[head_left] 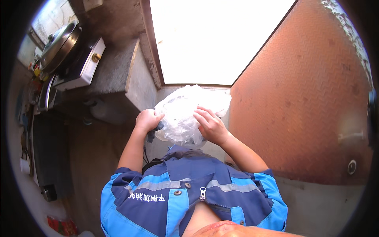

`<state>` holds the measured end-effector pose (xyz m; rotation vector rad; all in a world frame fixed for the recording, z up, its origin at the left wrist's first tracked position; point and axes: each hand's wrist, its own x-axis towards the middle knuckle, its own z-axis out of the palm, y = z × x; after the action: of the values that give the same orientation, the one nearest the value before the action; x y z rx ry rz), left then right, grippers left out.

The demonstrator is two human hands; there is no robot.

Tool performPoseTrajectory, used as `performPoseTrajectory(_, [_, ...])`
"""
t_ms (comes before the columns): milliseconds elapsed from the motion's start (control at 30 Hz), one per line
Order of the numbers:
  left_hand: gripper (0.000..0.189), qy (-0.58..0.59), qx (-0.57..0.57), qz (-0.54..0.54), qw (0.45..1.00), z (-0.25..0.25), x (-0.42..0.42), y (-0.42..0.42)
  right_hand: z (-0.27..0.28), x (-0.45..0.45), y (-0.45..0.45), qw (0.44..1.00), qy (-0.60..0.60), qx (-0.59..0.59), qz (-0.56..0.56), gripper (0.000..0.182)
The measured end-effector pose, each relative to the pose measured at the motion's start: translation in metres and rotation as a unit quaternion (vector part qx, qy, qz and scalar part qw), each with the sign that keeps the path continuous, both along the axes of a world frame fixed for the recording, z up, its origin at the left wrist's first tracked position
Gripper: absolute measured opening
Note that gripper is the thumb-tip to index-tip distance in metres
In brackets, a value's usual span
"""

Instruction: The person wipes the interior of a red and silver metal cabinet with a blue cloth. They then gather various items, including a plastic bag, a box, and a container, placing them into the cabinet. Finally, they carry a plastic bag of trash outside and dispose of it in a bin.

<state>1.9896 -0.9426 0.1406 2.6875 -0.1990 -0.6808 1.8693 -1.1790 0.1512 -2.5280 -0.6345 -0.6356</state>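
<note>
A translucent white plastic bag (180, 118), crumpled and puffed out, is in front of my chest between both hands. My left hand (148, 120) is closed on a dark grey cloth (151, 135) at the bag's left edge, its thumb against the plastic. On the bag's right side is my right hand (211, 126), fingers bent and slightly apart, touching the film. Whether its fingertips pinch the plastic is unclear. What the bag contains cannot be made out.
A bright doorway (207, 41) lies ahead, with a rust-coloured patterned metal door (296, 103) on the right. At left, a concrete counter (114, 71) carries a gas stove (88, 65) and a lidded metal pan (60, 49). A white plastic jug (108, 111) stands beneath it.
</note>
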Motion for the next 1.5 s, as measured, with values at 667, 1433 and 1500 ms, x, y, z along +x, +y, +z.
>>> performPoseTrajectory(667, [0.043, 0.063, -0.316, -0.055, 0.945, -0.002, 0.350, -0.256, -0.021, 0.380, -0.220, 0.915, 0.123, 0.251, -0.292, 0.043])
performPoseTrajectory(1433, [0.026, -0.084, -0.054, -0.337, 0.936, -0.016, 0.779, -0.506, -0.013, 0.830, -0.387, 0.925, 0.258, 0.276, -0.026, 0.051])
performPoseTrajectory(1500, [0.031, 0.008, -0.103, -0.281, 0.954, -0.020, 0.834, -0.509, -0.012, 0.867, -0.409, 0.941, 0.244, 0.235, -0.025, 0.056])
